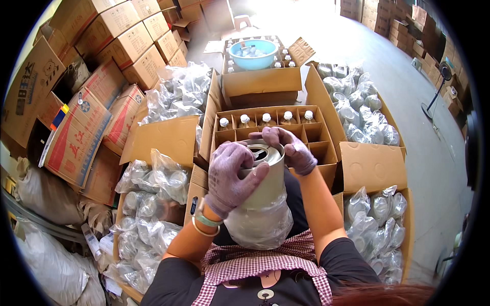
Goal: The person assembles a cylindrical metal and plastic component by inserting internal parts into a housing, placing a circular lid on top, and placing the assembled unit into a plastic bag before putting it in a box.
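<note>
On my lap, a grey metal cylinder [263,188] stands tilted, a clear plastic bag [259,224] bunched around its lower half. Its round top has a rim and a dark central opening. My left hand [232,176], in a purple-grey glove, is closed at the left of the top, fingers curled by the opening and thumb against the side. The similarly gloved right hand [290,148] bends its fingers over the far right rim. Just beyond, a divided carton [326,168] holds a row of white-capped bottles [266,119].
Open cartons of plastic-wrapped containers flank me at left [153,199] and right [375,224]. Ahead, a light-blue basin [253,60] rests on another bottle carton [263,84]. Stacked boxes [125,38] rise at far left; a stand fan [445,74] is at far right.
</note>
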`<action>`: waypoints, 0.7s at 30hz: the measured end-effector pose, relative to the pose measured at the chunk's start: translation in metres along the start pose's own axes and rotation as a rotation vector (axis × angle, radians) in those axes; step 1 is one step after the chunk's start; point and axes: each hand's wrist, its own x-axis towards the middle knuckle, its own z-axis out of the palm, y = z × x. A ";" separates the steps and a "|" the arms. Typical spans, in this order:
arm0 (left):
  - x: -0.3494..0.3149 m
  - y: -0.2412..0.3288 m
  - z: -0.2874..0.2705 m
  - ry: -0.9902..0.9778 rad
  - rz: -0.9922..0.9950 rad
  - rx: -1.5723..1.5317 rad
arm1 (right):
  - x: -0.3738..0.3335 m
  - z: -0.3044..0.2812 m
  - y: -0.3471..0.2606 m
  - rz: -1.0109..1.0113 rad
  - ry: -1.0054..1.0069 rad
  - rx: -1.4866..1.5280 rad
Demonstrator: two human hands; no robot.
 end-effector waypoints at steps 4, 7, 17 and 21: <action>-0.019 -0.064 0.002 0.096 -0.130 -0.668 | -0.018 0.031 0.018 -0.176 0.160 -0.279; -0.011 -0.103 0.007 -0.085 -0.029 -1.138 | -0.035 0.106 -0.001 -0.258 0.478 -0.876; -0.073 -0.097 0.052 -0.480 -0.353 -1.269 | -0.048 0.166 -0.140 0.141 -0.338 -1.490; -0.119 -0.067 0.087 -0.446 -0.591 -1.327 | -0.063 0.220 -0.134 0.188 -0.529 -2.035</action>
